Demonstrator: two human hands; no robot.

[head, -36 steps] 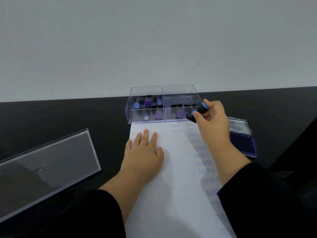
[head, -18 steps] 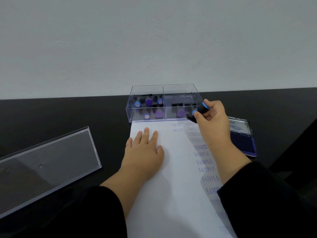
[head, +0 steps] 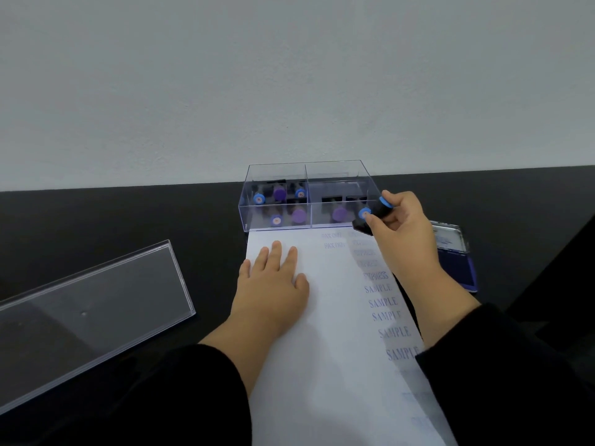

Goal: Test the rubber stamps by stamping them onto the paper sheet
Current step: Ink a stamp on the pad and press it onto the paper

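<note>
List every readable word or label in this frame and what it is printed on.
"SAMPLE": five stamped impressions down the right of the paper.
"EXPRESS": stamped above them; fainter impressions higher up unreadable.
"FAX OUT"-like pair near the top edge: too blurred to confirm.
Ink pad lid label: too small.
Stamp caps: illegible.

two bare hands, left hand (head: 273, 284) and right hand (head: 402, 233), no gloves or rings visible, black long sleeves (head: 199, 394) ending just short of each wrist, plain fabric, no markings
</note>
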